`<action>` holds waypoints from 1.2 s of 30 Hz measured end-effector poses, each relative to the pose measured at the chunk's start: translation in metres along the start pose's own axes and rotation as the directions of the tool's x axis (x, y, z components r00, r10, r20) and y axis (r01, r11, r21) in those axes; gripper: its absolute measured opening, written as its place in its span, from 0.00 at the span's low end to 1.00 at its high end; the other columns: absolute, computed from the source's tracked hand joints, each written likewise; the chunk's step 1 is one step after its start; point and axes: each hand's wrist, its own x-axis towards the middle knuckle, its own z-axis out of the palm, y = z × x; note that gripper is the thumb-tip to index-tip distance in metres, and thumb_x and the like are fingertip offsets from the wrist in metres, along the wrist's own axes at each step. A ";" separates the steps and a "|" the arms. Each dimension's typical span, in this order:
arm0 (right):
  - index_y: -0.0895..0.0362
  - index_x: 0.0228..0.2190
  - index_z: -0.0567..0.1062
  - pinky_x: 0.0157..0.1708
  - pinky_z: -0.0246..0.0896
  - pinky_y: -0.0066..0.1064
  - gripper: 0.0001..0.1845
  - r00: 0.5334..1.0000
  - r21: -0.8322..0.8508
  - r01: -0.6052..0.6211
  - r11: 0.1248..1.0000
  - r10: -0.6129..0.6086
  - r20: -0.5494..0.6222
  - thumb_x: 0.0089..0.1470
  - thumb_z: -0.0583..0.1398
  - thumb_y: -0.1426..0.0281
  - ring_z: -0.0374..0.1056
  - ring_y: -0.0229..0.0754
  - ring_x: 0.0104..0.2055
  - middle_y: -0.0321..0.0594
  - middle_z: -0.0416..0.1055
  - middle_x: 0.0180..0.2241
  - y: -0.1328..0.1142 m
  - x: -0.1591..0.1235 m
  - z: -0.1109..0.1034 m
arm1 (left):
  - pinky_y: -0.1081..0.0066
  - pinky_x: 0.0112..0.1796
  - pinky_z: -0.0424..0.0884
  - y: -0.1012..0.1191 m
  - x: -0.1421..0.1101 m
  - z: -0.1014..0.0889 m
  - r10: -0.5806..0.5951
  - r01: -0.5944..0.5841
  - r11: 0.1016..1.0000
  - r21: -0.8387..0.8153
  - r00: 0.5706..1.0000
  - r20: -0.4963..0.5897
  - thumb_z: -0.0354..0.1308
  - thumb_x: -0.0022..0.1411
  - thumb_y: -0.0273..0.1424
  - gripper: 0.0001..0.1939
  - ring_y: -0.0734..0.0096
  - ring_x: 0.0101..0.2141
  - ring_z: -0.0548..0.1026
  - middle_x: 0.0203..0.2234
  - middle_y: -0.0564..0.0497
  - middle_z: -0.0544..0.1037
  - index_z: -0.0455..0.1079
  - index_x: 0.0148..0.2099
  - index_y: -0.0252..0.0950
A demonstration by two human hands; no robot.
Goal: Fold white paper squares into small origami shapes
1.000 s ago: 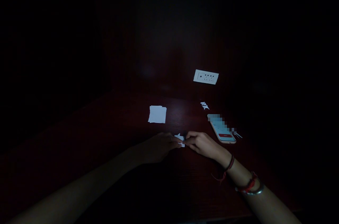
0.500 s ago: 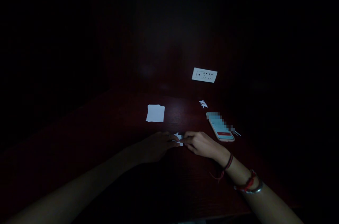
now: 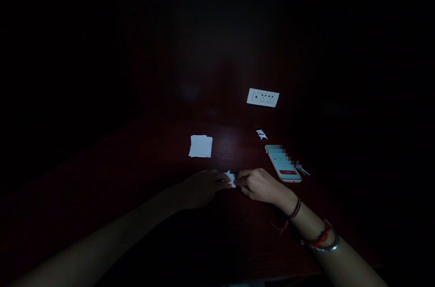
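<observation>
Between my two hands is a small piece of folded white paper, partly covered by fingers. My left hand is closed on its left side, thumb and fingers pinching it. My right hand pinches the paper's right edge, fingers bent. A pointed corner of the paper sticks up beside my left fingers. Just beyond my left hand lies a stack of square white paper sheets. Small folded white paper pieces lie farther back on the right.
A phone with a lit screen lies to the right of my right hand, with thin white strips beside it. The dark red table meets a wall bearing a white socket plate. The surroundings are very dark.
My right fingertips have shifted slightly on the paper, and more of its white surface shows between the hands. The whole view has moved a little.
</observation>
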 end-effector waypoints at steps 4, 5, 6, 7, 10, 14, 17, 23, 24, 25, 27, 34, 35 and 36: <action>0.56 0.34 0.73 0.33 0.54 0.25 0.12 1.000 0.067 0.018 0.998 -0.018 -0.009 0.49 0.51 0.75 0.64 0.36 0.34 0.38 0.68 0.34 0.005 -0.004 0.001 | 0.64 0.46 0.57 0.001 -0.001 -0.002 0.003 -0.003 1.000 -0.004 1.000 0.006 0.47 0.52 0.18 0.25 0.65 0.47 0.60 0.49 0.51 0.61 0.56 0.52 0.41; 0.56 0.34 0.73 0.33 0.55 0.25 0.12 1.000 0.075 0.022 0.997 -0.021 -0.010 0.49 0.51 0.75 0.64 0.36 0.34 0.38 0.68 0.33 0.006 -0.004 0.002 | 0.64 0.46 0.57 0.002 -0.002 -0.002 0.003 -0.003 1.000 -0.007 1.000 0.007 0.47 0.52 0.18 0.25 0.65 0.47 0.60 0.49 0.51 0.61 0.56 0.52 0.41; 0.56 0.33 0.73 0.33 0.55 0.25 0.12 1.000 0.081 0.022 0.996 -0.021 -0.013 0.49 0.51 0.75 0.64 0.36 0.34 0.38 0.68 0.33 0.008 -0.005 0.003 | 0.64 0.46 0.57 0.002 -0.002 -0.002 0.001 -0.001 1.000 -0.009 1.000 0.008 0.47 0.52 0.18 0.25 0.65 0.47 0.60 0.49 0.51 0.61 0.56 0.52 0.41; 0.56 0.33 0.73 0.33 0.55 0.25 0.12 1.000 0.087 0.020 0.996 -0.019 -0.020 0.49 0.51 0.75 0.64 0.36 0.33 0.38 0.68 0.33 0.010 -0.005 0.004 | 0.64 0.46 0.57 0.002 -0.002 -0.003 0.002 -0.002 1.000 -0.010 1.000 0.009 0.47 0.52 0.18 0.25 0.65 0.48 0.60 0.49 0.52 0.61 0.56 0.52 0.42; 0.55 0.38 0.71 0.35 0.55 0.24 0.14 0.998 0.114 0.018 0.993 -0.011 -0.059 0.50 0.50 0.75 0.64 0.35 0.33 0.37 0.67 0.34 0.011 -0.004 0.009 | 0.63 0.46 0.57 0.002 -0.003 -0.002 0.014 -0.014 1.000 -0.007 1.000 0.017 0.46 0.51 0.17 0.28 0.64 0.48 0.59 0.50 0.52 0.61 0.54 0.53 0.42; 0.53 0.43 0.68 0.35 0.55 0.24 0.17 0.998 0.123 0.027 0.992 -0.020 -0.060 0.51 0.50 0.74 0.63 0.34 0.34 0.38 0.66 0.35 0.008 -0.003 0.012 | 0.62 0.46 0.57 0.000 -0.002 0.001 0.029 -0.029 0.999 -0.013 1.000 -0.006 0.45 0.50 0.15 0.30 0.65 0.47 0.59 0.51 0.52 0.59 0.52 0.55 0.43; 0.53 0.42 0.68 0.34 0.55 0.25 0.16 0.999 0.108 0.020 0.994 -0.015 -0.043 0.51 0.50 0.73 0.63 0.35 0.33 0.38 0.65 0.35 0.005 -0.003 0.011 | 0.62 0.45 0.58 0.000 -0.001 0.002 0.034 -0.034 0.999 -0.017 0.999 -0.027 0.44 0.51 0.16 0.29 0.64 0.47 0.59 0.51 0.52 0.58 0.53 0.54 0.43; 0.55 0.40 0.70 0.35 0.55 0.25 0.15 0.999 0.131 0.012 0.991 -0.005 -0.052 0.51 0.50 0.74 0.63 0.35 0.34 0.39 0.65 0.35 0.005 -0.001 0.012 | 0.63 0.44 0.59 0.003 0.001 0.000 0.031 -0.031 0.999 -0.010 0.999 -0.012 0.44 0.53 0.17 0.27 0.64 0.46 0.61 0.49 0.50 0.61 0.54 0.54 0.41; 0.55 0.39 0.70 0.35 0.55 0.24 0.14 0.999 0.140 0.011 0.990 -0.004 -0.053 0.51 0.50 0.74 0.63 0.35 0.34 0.38 0.65 0.35 0.005 -0.001 0.012 | 0.63 0.44 0.59 0.003 0.002 0.001 0.030 -0.030 1.000 -0.010 0.999 -0.015 0.44 0.53 0.17 0.26 0.64 0.46 0.61 0.49 0.50 0.61 0.54 0.54 0.41; 0.55 0.39 0.70 0.35 0.55 0.24 0.14 0.999 0.148 0.011 0.989 -0.004 -0.053 0.51 0.50 0.74 0.63 0.35 0.34 0.38 0.66 0.35 0.006 -0.001 0.012 | 0.63 0.44 0.59 0.002 0.002 0.001 0.030 -0.030 0.999 -0.012 0.999 -0.019 0.45 0.53 0.17 0.26 0.65 0.46 0.61 0.49 0.50 0.61 0.54 0.54 0.41; 0.55 0.37 0.71 0.35 0.55 0.24 0.14 0.999 0.159 0.015 0.987 -0.008 -0.045 0.51 0.50 0.74 0.63 0.34 0.34 0.38 0.66 0.34 0.007 -0.001 0.010 | 0.63 0.45 0.58 0.001 0.002 0.002 0.029 -0.030 0.999 -0.012 0.999 -0.026 0.45 0.52 0.17 0.26 0.65 0.46 0.61 0.48 0.50 0.61 0.55 0.53 0.41; 0.56 0.34 0.73 0.33 0.54 0.23 0.13 0.999 0.165 -0.007 0.986 0.015 -0.048 0.51 0.51 0.74 0.63 0.34 0.31 0.37 0.67 0.31 0.010 -0.004 0.004 | 0.64 0.44 0.59 0.002 -0.004 -0.002 0.010 -0.010 1.000 0.012 1.000 -0.018 0.48 0.50 0.17 0.26 0.64 0.46 0.61 0.48 0.49 0.61 0.57 0.52 0.41; 0.57 0.35 0.73 0.33 0.54 0.23 0.13 0.998 0.181 -0.014 0.983 0.025 -0.059 0.51 0.50 0.74 0.63 0.33 0.31 0.37 0.67 0.31 0.011 -0.004 0.005 | 0.64 0.44 0.59 0.003 -0.005 -0.002 -0.001 0.001 1.000 0.020 1.000 -0.021 0.48 0.50 0.17 0.27 0.63 0.46 0.61 0.48 0.50 0.61 0.56 0.52 0.41; 0.57 0.35 0.72 0.33 0.55 0.23 0.13 0.997 0.199 -0.018 0.980 0.033 -0.069 0.51 0.50 0.74 0.63 0.33 0.30 0.37 0.67 0.31 0.011 -0.004 0.006 | 0.63 0.44 0.59 0.004 -0.006 -0.001 -0.012 0.013 0.999 0.030 1.000 -0.023 0.48 0.50 0.17 0.28 0.62 0.45 0.61 0.48 0.50 0.61 0.56 0.52 0.42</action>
